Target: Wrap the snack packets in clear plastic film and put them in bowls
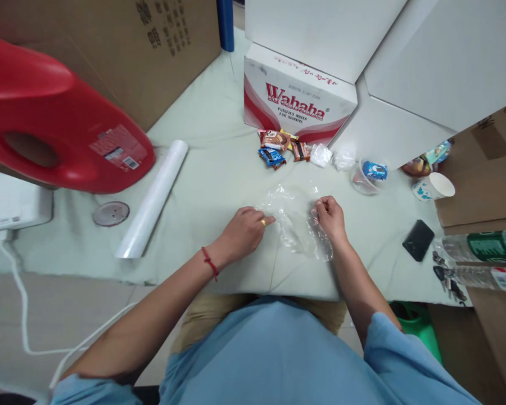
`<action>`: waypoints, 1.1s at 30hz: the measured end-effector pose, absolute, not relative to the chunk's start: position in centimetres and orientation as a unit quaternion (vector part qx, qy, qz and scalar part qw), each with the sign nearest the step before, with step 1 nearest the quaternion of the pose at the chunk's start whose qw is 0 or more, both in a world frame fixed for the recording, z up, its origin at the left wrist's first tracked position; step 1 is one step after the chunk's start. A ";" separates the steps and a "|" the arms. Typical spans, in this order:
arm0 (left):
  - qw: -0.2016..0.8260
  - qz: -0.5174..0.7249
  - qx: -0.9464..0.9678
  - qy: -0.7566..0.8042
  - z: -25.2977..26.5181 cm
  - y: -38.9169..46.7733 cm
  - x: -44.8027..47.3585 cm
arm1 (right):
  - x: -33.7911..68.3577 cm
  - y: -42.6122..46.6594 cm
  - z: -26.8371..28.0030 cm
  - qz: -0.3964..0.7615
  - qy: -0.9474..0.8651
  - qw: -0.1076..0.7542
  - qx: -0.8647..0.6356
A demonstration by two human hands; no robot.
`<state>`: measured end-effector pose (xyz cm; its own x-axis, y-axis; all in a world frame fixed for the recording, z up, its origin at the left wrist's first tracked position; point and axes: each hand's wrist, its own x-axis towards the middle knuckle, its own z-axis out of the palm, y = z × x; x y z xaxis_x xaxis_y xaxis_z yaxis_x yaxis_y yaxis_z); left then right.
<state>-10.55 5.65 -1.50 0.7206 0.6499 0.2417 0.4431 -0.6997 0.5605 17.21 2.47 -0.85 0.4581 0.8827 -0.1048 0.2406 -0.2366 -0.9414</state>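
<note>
A thin, wrinkled clear plastic bag is spread on the pale green cloth in front of me. My right hand pinches its right edge between thumb and fingers. At the left edge, my left hand has its fingers curled on the plastic, with the index finger reaching over it; the fingertips beneath are partly hidden. Beyond the bag lie several wrapped snacks and two crumpled clear plastic wads. A clear plastic cup with a blue packet in it stands to their right.
To the left are a white roll, a round lid and a large red jug. A Wahaha carton stands at the back. On the right are a paper cup, a black case, keys and plastic bottles.
</note>
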 end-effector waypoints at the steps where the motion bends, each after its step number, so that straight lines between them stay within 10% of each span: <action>1: 0.250 0.222 0.885 0.323 -2.0 5.8 -10.9 | 17.5 2.3 -0.9 0.335 -0.393 0.477 -0.711; 9: 0.385 0.278 0.796 0.376 -1.9 6.6 -10.9 | 18.3 1.2 -1.2 0.350 -0.387 0.468 -0.713; 24: 0.179 0.242 0.869 0.393 -3.2 7.1 -10.1 | 21.1 0.0 -2.6 0.290 -0.417 0.444 -0.738; 33: 0.263 0.210 0.910 0.243 -3.3 8.2 -8.5 | 20.8 -0.1 -2.2 0.280 -0.429 0.445 -0.735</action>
<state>-8.48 8.16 -3.26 0.7933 0.5526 0.2554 0.3315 -0.7441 0.5800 20.81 -0.13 -2.25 0.4758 0.8791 -0.0290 0.3811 -0.2357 -0.8940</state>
